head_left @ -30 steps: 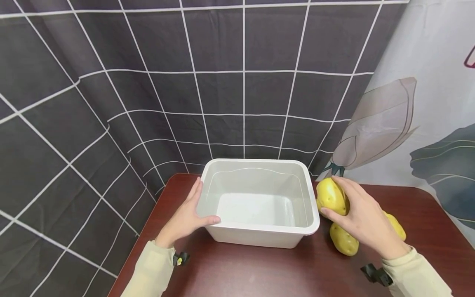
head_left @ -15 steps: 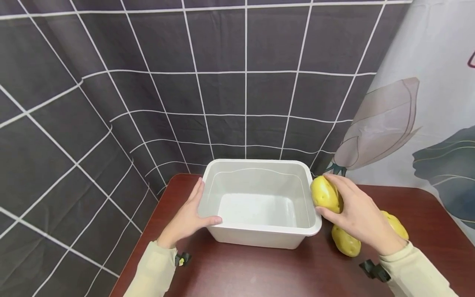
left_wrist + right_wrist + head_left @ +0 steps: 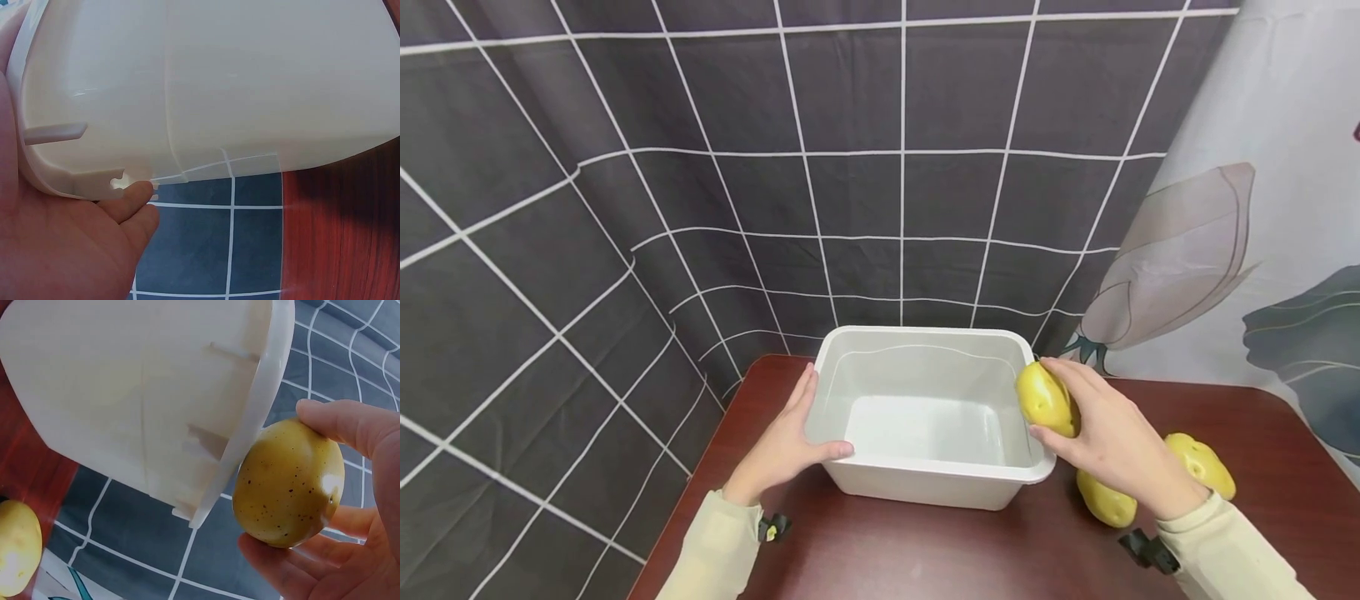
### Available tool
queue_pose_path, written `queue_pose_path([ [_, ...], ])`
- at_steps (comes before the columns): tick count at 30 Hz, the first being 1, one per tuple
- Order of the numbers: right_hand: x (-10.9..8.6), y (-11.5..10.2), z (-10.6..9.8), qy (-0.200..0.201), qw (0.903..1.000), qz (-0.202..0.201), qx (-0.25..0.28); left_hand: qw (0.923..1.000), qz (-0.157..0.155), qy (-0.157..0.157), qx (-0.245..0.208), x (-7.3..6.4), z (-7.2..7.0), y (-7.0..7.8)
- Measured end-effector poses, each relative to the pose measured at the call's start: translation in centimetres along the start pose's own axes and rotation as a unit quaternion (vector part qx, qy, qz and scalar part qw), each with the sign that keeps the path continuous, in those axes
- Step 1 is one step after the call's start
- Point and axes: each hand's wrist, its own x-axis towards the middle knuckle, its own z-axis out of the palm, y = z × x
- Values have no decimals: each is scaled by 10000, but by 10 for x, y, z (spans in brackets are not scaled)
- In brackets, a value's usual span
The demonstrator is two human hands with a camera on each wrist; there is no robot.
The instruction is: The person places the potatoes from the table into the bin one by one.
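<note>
A white plastic tub (image 3: pixel 917 487) stands on the table, its open top facing up. My left hand (image 3: pixel 782 454) holds its left side: the thumb lies over the front rim and the fingers rest along the outer wall. In the left wrist view, the fingers (image 3: pixel 134 209) sit just below the rim. My right hand (image 3: pixel 1108 433) grips a yellow potato (image 3: pixel 1043 400) between thumb and fingers at the tub's right rim. Dark specks dot that potato (image 3: pixel 290 481) in the right wrist view, where it is close beside the rim; whether they touch I cannot tell.
Two more yellow potatoes lie on the table right of the tub: one potato (image 3: pixel 1105 500) partly behind my right hand, another potato (image 3: pixel 1201 465) farther right. The reddish-brown table (image 3: pixel 917 558) backs onto a dark gridded curtain (image 3: pixel 850 200). A pale floral cloth (image 3: pixel 1195 250) hangs at right.
My right hand has carried the potato leftward, from beside the tub to its right rim. The left hand keeps its place on the tub. The head view has shifted slightly.
</note>
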Motion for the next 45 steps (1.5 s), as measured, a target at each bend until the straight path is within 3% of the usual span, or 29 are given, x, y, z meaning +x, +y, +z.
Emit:
queue_pose_path([
  [28, 10, -19, 23, -27, 9996, -277, 98, 10000, -37, 10, -67, -1, 0, 1],
  [45, 11, -17, 33, -236, 9992, -291, 143, 10000, -69, -9, -68, -1, 1, 1],
])
